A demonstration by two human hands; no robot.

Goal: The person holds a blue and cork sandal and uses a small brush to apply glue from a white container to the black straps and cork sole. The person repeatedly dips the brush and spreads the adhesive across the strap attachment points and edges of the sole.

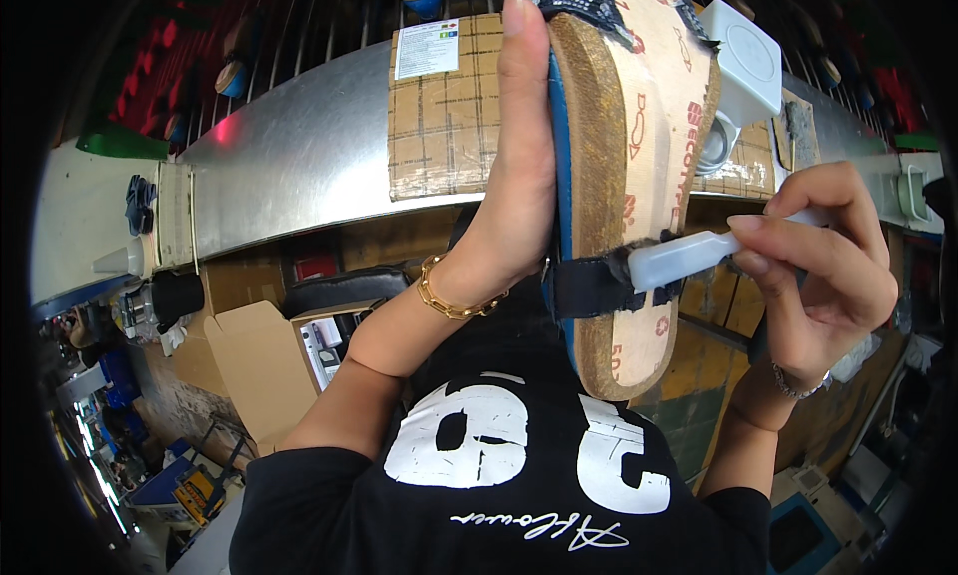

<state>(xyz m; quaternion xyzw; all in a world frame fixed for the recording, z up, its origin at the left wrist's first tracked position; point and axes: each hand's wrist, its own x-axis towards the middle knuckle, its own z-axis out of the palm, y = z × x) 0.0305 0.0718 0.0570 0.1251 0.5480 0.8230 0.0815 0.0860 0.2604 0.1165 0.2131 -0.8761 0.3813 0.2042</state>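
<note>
My left hand [521, 166] is closed round the left side of a sandal under construction [591, 126], its thumb along the edge. The sandal is held with its underside facing me, a cork rim around a pale printed insole board, a blue layer along its side and dark fabric at the top. A black strap [589, 287] wraps over its lower part. My right hand [823, 261] pinches a small white plastic-handled brush [679, 260]. The brush's dark tip is at the strap's folded end on the board; whether it touches is hard to tell.
Behind the sandal, a metal bench [299, 151] carries a taped cardboard box [439, 126] and a white plastic container [743, 56]. Beyond runs a roller rack with blue-and-tan pieces [232, 79]. An open carton [261, 365] sits low at left.
</note>
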